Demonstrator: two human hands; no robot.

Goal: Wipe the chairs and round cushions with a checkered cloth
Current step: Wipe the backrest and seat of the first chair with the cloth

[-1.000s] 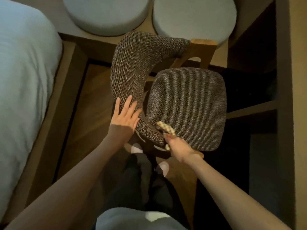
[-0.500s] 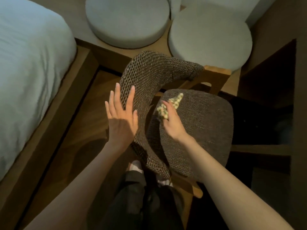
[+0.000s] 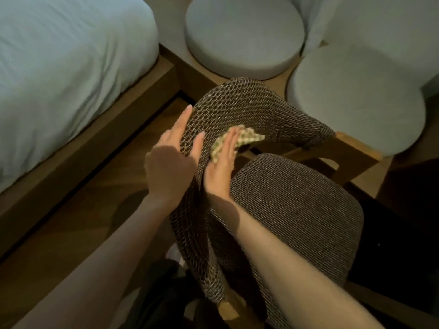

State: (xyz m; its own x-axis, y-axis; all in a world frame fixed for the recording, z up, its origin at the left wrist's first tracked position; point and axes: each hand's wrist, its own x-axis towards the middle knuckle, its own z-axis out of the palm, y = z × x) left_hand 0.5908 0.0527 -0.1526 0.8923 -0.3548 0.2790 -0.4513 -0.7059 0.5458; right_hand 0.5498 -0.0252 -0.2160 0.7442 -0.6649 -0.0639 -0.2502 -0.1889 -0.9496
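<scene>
A brown woven chair [image 3: 297, 200] with a curved backrest [image 3: 249, 108] stands below me. My right hand [image 3: 222, 167] presses the yellow checkered cloth [image 3: 240, 141] flat against the inner face of the backrest. My left hand [image 3: 173, 160] rests on the backrest's outer side, with its thumb over the top edge. Two round grey cushions lie on a wooden ledge beyond the chair, one [image 3: 244, 36] at the back and one [image 3: 354, 100] at the right.
A bed with a pale sheet [image 3: 59, 67] on a wooden frame [image 3: 99, 138] runs along the left. Wooden floor [image 3: 78, 222] lies between bed and chair. Dark wooden furniture [image 3: 408, 186] stands at the right. My legs show at the bottom.
My right hand carried the cloth from the seat's near edge up onto the inside of the backrest. My left hand slid further up the backrest. The view tilted toward the cushions.
</scene>
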